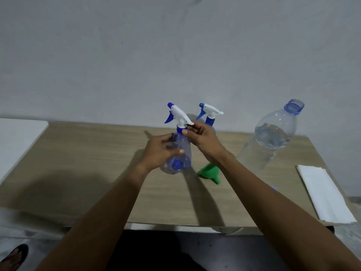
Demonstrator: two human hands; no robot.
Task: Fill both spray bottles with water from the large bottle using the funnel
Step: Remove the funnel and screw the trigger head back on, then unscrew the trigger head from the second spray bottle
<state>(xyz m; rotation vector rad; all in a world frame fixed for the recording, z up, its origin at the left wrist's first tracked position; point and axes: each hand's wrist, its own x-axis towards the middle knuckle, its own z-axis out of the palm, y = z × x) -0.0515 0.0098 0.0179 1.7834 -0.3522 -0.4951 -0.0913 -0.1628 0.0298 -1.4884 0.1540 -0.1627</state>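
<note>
A clear spray bottle point(181, 151) with a white and blue trigger head stands at the table's middle. My left hand point(162, 151) grips its body from the left. My right hand point(203, 137) pinches the blue collar under the trigger head. A second spray bottle point(210, 116) stands just behind, partly hidden by my right hand. The green funnel point(210, 173) lies on its side on the table under my right wrist. The large clear bottle point(273, 137), uncapped and holding water, stands at the right.
A folded white cloth or paper point(326, 194) lies at the table's right edge. A small blue cap point(274, 187) peeks out beside my right forearm. A white surface point(17, 137) adjoins the wooden table point(88, 173) at the left. A wall rises behind.
</note>
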